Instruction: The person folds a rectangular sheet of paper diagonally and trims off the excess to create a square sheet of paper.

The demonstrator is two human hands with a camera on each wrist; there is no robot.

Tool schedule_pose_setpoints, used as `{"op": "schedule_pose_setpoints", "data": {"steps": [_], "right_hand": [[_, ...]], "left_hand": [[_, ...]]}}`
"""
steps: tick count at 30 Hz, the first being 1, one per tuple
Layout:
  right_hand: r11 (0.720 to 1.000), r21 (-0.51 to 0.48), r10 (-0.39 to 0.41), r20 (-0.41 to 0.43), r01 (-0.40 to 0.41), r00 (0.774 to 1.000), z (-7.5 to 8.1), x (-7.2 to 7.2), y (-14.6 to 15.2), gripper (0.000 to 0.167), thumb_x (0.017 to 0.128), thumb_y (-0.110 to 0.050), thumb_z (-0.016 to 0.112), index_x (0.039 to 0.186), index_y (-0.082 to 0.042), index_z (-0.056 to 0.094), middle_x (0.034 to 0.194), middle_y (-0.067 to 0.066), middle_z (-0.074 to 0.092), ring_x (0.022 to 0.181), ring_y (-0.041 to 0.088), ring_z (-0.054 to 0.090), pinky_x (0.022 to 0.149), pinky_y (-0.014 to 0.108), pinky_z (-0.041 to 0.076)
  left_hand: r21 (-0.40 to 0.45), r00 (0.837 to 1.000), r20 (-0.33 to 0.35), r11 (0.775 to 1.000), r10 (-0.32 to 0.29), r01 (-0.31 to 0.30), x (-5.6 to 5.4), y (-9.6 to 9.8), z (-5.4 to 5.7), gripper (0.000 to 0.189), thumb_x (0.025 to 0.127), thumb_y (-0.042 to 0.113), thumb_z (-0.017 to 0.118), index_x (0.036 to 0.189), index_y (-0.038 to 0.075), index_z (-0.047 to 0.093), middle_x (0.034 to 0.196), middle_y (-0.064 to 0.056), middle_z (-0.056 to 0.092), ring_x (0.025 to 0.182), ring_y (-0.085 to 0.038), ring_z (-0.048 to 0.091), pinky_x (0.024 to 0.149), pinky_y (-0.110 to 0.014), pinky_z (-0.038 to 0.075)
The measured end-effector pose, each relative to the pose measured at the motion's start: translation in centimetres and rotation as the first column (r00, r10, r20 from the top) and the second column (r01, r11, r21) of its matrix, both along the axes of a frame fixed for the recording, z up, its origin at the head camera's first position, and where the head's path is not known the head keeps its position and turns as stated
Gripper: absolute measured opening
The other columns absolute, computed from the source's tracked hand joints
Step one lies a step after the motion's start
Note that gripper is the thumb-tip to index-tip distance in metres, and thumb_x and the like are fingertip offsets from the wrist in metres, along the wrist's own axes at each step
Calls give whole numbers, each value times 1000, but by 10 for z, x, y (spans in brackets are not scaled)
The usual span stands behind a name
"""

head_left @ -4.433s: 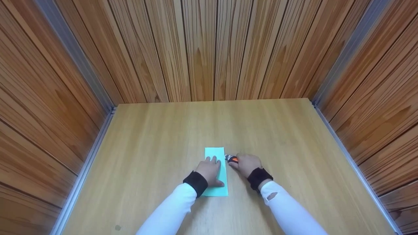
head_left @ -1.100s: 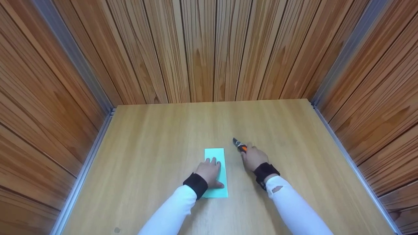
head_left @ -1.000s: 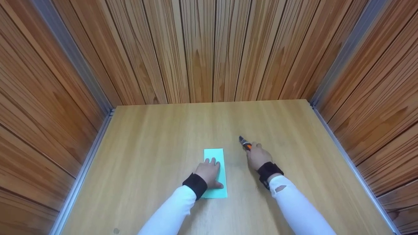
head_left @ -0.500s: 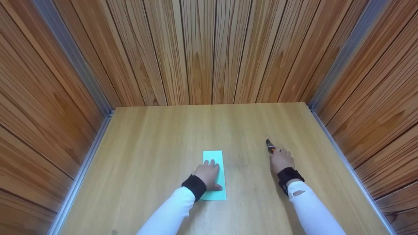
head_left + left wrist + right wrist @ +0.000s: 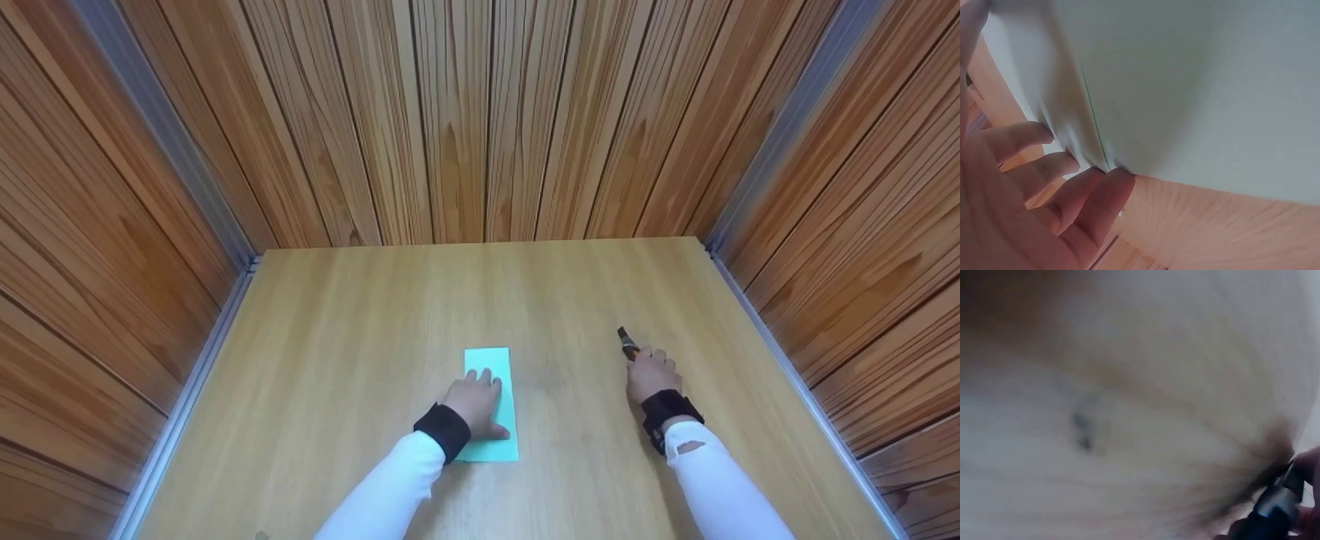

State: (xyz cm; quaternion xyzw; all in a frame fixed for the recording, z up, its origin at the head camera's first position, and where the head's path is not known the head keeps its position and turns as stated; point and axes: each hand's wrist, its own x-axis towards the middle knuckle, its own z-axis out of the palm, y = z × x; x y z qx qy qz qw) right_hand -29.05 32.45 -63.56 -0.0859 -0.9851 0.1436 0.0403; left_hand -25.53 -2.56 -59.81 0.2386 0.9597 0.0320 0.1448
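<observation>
A pale turquoise sheet of paper [image 5: 507,405] lies lengthwise near the table's front middle. My left hand [image 5: 474,401] rests on it, fingers spread and thumb toward its right edge. Seen from the left wrist, the fingertips [image 5: 1120,183] meet the sheet's edge, and a thin green line [image 5: 1095,124] runs along the whitish-looking paper. Well to the right, my right hand [image 5: 652,375] grips a utility knife [image 5: 628,345] with a dark, partly orange handle, its tip pointing away from me. Its dark body shows blurred in the right wrist view's lower corner.
The light wooden table [image 5: 360,322] is bounded by plank walls [image 5: 450,120] at the back and both sides. Metal rails [image 5: 187,390] run along its side edges. A small dark spot [image 5: 262,535] marks the surface at front left.
The knife was at the paper's right edge earlier. My right hand has since carried it away to the right and slowed. The left hand stays on the paper.
</observation>
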Motion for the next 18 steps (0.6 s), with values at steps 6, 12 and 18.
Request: {"op": "schedule_pose_setpoints", "data": {"steps": [6,12,18], "right_hand": [[997,-54,-48,122,55,991,16,0,-1,41,109,-23,58,123,15,55,114,39,61,106,59,64,81,67,57],[997,-30,-64,114,68,991,25,-2,-10,52,106,-29,59,133,15,55,124,40,59,117,59,59,91,71,54],[999,-19,35,-1,-35,999,26,-1,-42,60,104,-26,62,151,10,52,146,41,51,134,63,48,103,77,46]], "left_hand": [[40,1000,-1,999,4,-4,-2,-4,-6,94,92,64,80,163,11,50,171,-17,46,158,-41,44,124,-54,45],[138,998,42,990,36,-41,4,-12,-4,85,100,55,75,166,11,45,175,-16,39,159,-40,41,123,-54,46],[213,999,35,977,16,-24,15,-27,0,70,108,40,67,165,6,45,176,-22,34,160,-40,40,124,-53,45]]}}
